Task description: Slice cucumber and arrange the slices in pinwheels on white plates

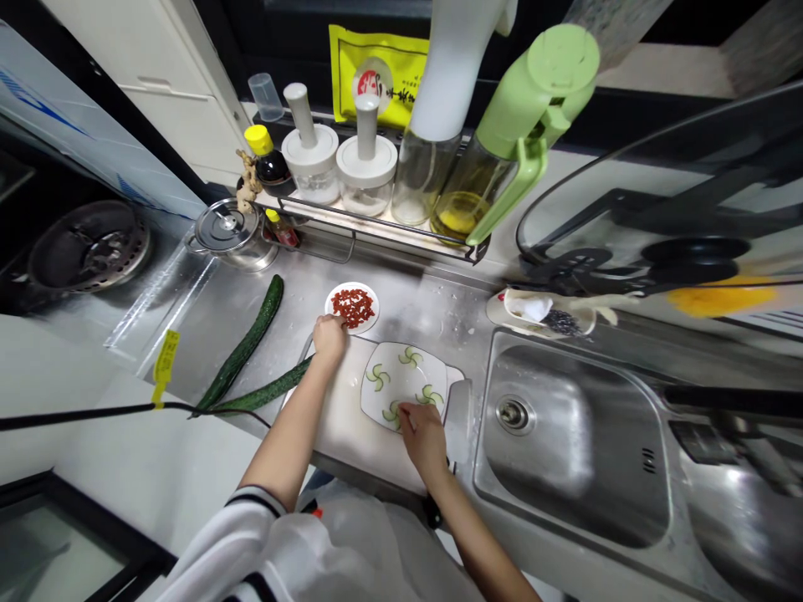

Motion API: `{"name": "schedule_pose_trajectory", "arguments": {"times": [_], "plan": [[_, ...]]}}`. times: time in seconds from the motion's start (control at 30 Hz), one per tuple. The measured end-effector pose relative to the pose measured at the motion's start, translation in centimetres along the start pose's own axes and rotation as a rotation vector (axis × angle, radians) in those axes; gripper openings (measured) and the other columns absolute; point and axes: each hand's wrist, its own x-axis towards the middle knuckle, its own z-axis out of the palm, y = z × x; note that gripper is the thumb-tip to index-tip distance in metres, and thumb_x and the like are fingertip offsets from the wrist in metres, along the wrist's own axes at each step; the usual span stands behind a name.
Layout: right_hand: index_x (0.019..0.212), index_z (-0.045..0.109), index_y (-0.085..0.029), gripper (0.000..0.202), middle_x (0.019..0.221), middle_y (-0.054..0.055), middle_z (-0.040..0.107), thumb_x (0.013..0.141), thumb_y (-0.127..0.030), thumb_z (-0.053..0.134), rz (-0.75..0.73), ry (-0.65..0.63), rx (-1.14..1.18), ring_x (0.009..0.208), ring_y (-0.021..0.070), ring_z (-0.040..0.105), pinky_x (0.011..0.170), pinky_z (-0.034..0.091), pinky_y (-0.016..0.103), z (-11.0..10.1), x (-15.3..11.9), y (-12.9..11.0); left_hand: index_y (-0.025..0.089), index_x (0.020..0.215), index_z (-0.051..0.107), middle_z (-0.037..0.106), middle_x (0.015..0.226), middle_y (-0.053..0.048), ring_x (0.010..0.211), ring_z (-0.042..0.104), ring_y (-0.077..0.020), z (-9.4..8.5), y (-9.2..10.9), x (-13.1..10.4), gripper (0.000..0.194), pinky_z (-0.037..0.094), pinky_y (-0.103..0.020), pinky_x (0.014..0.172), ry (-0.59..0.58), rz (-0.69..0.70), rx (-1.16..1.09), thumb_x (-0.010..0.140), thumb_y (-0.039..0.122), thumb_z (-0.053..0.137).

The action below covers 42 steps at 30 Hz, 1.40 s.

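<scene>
My left hand [329,336] is closed at the near-left rim of a small white dish [378,306] of small dried red pieces [355,308]. Its fingertips touch the edge of the pile; what they pinch is hidden. My right hand [424,436] hovers at the near edge of a squarish white plate [401,376], fingers pressed together over one of the cucumber-slice pinwheels. Several such green pinwheels [378,377] lie around the plate. Anything in that pinch is too small to make out. The plate rests on a white cutting board [342,410]. A cleaver [460,422] lies along the board's right side.
Two whole cucumbers [251,339] lie to the left, near a lidded steel pot [231,230]. Seasoning jars [367,167] and an oil bottle [477,184] stand on a rack behind. At right is a steel sink [577,435]; a black cable [94,415] crosses the left side.
</scene>
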Motion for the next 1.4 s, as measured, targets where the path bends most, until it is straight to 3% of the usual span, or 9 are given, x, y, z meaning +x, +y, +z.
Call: {"name": "schedule_pose_trajectory", "arguments": {"times": [0.4, 0.6, 0.77, 0.93, 1.1, 1.4], "plan": [[0.087, 0.067, -0.018, 0.021, 0.077, 0.005, 0.068, 0.088, -0.021, 0.047, -0.019, -0.012, -0.022, 0.077, 0.0206, 0.054, 0.076, 0.042, 0.033, -0.1, 0.2, -0.2, 0.016, 0.085, 0.071, 0.066, 0.088, -0.011, 0.087, 0.057, -0.0207, -0.3, 0.2, -0.3, 0.023, 0.041, -0.029, 0.081, 0.032, -0.022, -0.053, 0.082, 0.020, 0.048], [0.087, 0.068, -0.018, 0.022, 0.079, 0.006, 0.069, 0.087, -0.023, 0.046, 0.012, -0.023, -0.015, 0.076, 0.0204, 0.056, 0.075, 0.042, 0.033, -0.2, 0.4, -0.1, 0.019, 0.084, 0.071, 0.070, 0.088, -0.005, 0.083, 0.060, -0.0167, -0.7, 1.2, -3.4, 0.020, 0.043, -0.027, 0.082, 0.096, -0.016, -0.331, 0.082, 0.023, 0.052], [0.087, 0.068, -0.019, 0.021, 0.079, 0.006, 0.069, 0.085, -0.023, 0.048, 0.035, -0.012, -0.028, 0.079, 0.0209, 0.057, 0.074, 0.042, 0.032, 0.0, 1.0, 0.2, 0.021, 0.085, 0.071, 0.070, 0.086, -0.002, 0.080, 0.060, -0.0151, 1.0, 2.0, -8.1, 0.016, 0.045, -0.027, 0.079, 0.055, 0.076, -0.551, 0.081, 0.020, 0.056], [0.087, 0.069, -0.018, 0.023, 0.078, 0.006, 0.069, 0.084, -0.022, 0.046, 0.041, -0.014, -0.030, 0.077, 0.0199, 0.057, 0.076, 0.041, 0.033, 0.6, 2.2, -0.1, 0.022, 0.080, 0.072, 0.064, 0.083, -0.004, 0.086, 0.055, -0.0172, 3.7, 2.1, -11.4, 0.010, 0.043, -0.032, 0.083, 0.114, 0.133, -0.497, 0.079, 0.023, 0.062], [0.088, 0.069, -0.017, 0.024, 0.078, 0.006, 0.069, 0.085, -0.021, 0.046, 0.024, -0.019, -0.057, 0.077, 0.0198, 0.055, 0.076, 0.038, 0.032, 1.4, 3.4, -0.9, 0.023, 0.081, 0.073, 0.060, 0.092, -0.006, 0.095, 0.050, -0.0191, 5.2, 2.2, -12.5, 0.010, 0.041, -0.034, 0.086, 0.217, 0.118, -0.467, 0.080, 0.024, 0.062], [0.103, 0.068, -0.017, 0.031, 0.083, 0.008, 0.066, 0.086, -0.018, 0.043, 0.006, -0.032, -0.104, 0.080, 0.0206, 0.049, 0.077, 0.036, 0.033, 2.9, 4.5, -1.8, 0.024, 0.080, 0.072, 0.058, 0.095, -0.006, 0.096, 0.048, -0.0213, 5.7, 2.7, -12.7, 0.009, 0.040, -0.038, 0.087, 0.195, 0.085, -0.420, 0.079, 0.024, 0.063]]}}
